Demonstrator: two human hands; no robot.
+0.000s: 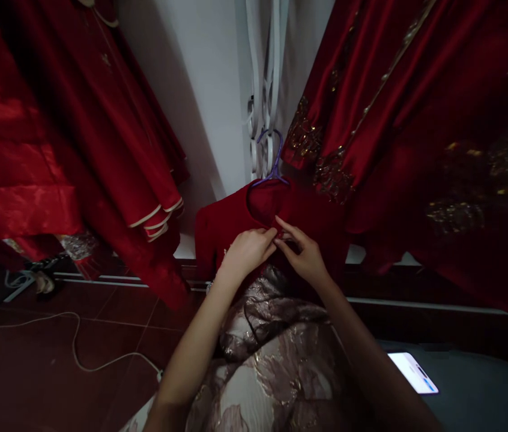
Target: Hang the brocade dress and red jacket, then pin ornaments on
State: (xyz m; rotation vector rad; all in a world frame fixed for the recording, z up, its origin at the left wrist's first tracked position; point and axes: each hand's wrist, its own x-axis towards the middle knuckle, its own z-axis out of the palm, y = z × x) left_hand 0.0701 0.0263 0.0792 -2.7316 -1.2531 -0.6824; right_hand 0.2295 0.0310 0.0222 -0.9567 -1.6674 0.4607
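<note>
A dark red top hangs on a purple hanger in front of a white wall. My left hand and my right hand meet at the lower edge of its neckline, both with fingers pinched on the red fabric there. Below the top spreads a beige and gold patterned skirt, which lies under my forearms.
Red satin garments hang at the left and, with gold embroidery, at the right. White hangers hang on the wall above. A white cable trails over the dark red tiled floor. A lit phone lies on a grey surface at the lower right.
</note>
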